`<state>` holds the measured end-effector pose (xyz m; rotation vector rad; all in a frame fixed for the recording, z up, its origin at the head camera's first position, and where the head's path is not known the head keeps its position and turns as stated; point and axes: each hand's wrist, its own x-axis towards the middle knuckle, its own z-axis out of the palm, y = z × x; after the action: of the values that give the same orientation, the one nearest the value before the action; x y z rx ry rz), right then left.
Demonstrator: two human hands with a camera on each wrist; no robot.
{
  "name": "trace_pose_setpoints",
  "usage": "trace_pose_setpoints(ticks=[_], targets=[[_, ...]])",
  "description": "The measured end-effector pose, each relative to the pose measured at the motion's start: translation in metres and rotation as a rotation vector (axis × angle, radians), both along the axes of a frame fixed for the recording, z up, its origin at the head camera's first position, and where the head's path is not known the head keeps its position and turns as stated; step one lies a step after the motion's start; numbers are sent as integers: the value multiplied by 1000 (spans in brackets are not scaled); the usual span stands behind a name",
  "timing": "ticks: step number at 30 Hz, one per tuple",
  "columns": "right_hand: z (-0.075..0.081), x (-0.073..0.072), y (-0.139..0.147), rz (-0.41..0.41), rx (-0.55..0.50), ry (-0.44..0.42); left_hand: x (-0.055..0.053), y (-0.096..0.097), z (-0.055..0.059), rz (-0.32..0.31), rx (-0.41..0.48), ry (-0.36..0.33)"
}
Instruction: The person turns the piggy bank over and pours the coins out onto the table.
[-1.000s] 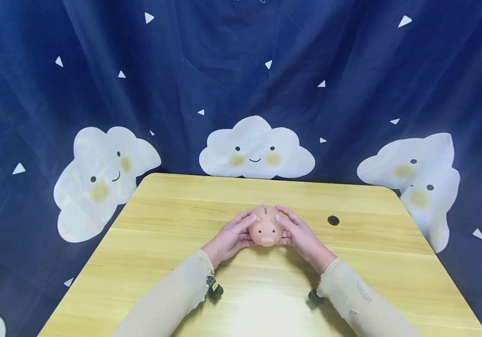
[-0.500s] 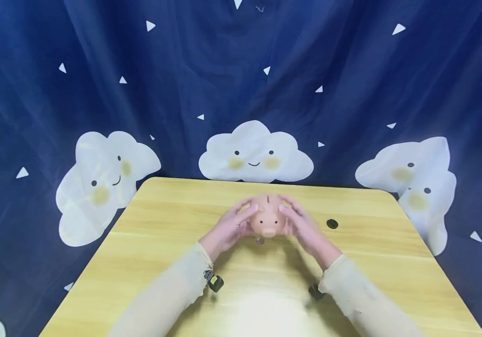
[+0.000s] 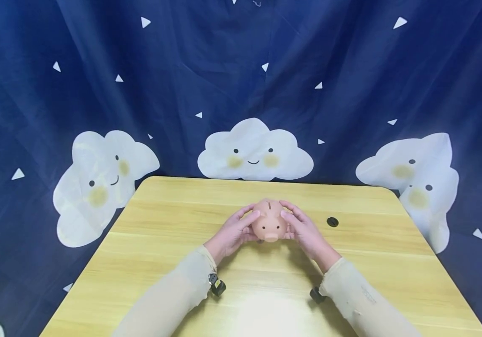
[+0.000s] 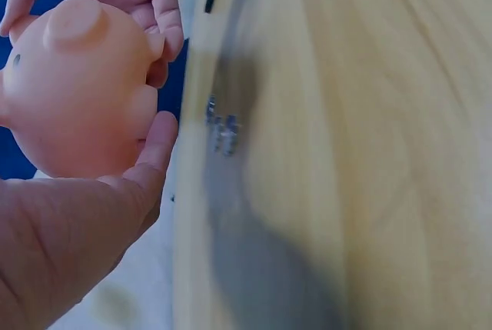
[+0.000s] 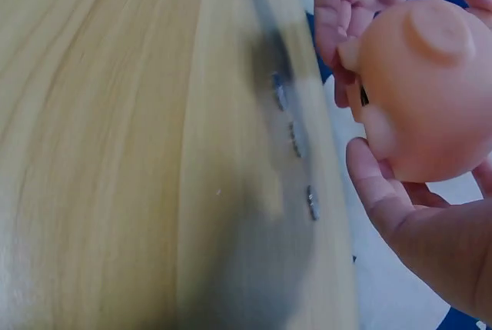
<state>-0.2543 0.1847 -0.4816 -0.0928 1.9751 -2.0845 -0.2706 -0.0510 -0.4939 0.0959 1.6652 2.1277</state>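
A pink piggy bank (image 3: pixel 269 223) is held upright between both hands, its snout facing the person and its coin slot on top. My left hand (image 3: pixel 234 234) grips its left side, the thumb beside the ear. On the opposite side my right hand (image 3: pixel 307 234) grips it the same way. Both wrist views show the bank clear of the table. Beneath it lie several coins (image 4: pixel 224 134), mostly hidden in the head view. A dark opening (image 5: pixel 364 97) shows on the bank's underside in the right wrist view.
A round black plug (image 3: pixel 332 222) lies on the wooden table (image 3: pixel 173 220), to the right of the hands. Behind the table's far edge hangs a dark blue curtain (image 3: pixel 224 56) with white clouds. Small black wrist cameras (image 3: pixel 217 286) sit at both cuffs.
Both hands raised the piggy bank from low over the table, showing a coin beneath it half a second ago. Now the bank is lower again and mostly covers that coin.
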Motion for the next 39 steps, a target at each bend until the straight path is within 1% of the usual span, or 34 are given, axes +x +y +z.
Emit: trace_pose_setpoints(ticks=[3, 6, 7, 11, 14, 15, 16, 17, 18, 19, 21, 22, 23, 24, 25, 26, 28, 29, 31, 32, 34, 36, 37, 38, 39], targets=[[-4, -3, -3, 3, 9, -64, -1, 0, -5, -13, -1, -56], [-4, -4, -6, 12, 27, -124, 0, -1, -3, -15, -7, -143], [-4, -4, -7, 14, 23, -141, 0, -2, -2, -18, -9, -159], [-6, -3, -10, 5, -30, -211, 1, -3, 4, -13, -52, -197], [-6, -3, -11, 6, -71, -253, 0, -5, 7, -15, -83, -203], [-5, -2, -12, 12, -74, -251, 0, -6, 9, -12, -83, -198], [-2, -2, -12, 15, -79, -237, -1, -7, 11, -15, -85, -180], [2, -1, -13, 11, -78, -205, -1, -7, 15, -11, -82, -154], [8, 1, -13, 8, -74, -152, 1, -8, 21, 1, -71, -114], [16, 4, -14, 4, -62, -70, 3, -8, 29, 16, -68, -45], [33, 12, -14, 0, -56, 126, 12, -10, 49, 45, -67, 124], [40, 15, -14, -7, -57, 204, 16, -9, 57, 66, -70, 190], [45, 17, -14, -13, -54, 257, 20, -8, 63, 92, -71, 230], [46, 18, -13, -16, -49, 278, 22, -8, 65, 99, -65, 246], [44, 18, -12, -20, -34, 272, 21, -8, 61, 91, -60, 244], [38, 16, -12, -15, -30, 226, 20, -7, 54, 76, -51, 205], [22, 11, -11, -15, -3, 86, 14, -6, 31, 49, -22, 79], [13, 9, -11, -18, 11, 26, 10, -6, 19, 33, -9, 27], [-4, 5, -10, -26, 23, -49, 6, -6, -1, 6, 4, -25], [-10, 4, -10, -24, 15, -71, 5, -6, -8, 4, 4, -43], [-16, 1, -11, -30, 4, -92, 4, -5, -14, 3, 2, -46], [-17, 0, -10, -22, -3, -100, 3, -5, -15, -3, -3, -46], [-14, 1, -10, -13, -6, -89, 3, -6, -14, -5, 0, -37], [-9, 2, -10, -9, -8, -56, 3, -6, -10, -5, 9, -14], [-4, 3, -10, -9, 3, 5, 4, -7, -4, -1, 16, 24]])
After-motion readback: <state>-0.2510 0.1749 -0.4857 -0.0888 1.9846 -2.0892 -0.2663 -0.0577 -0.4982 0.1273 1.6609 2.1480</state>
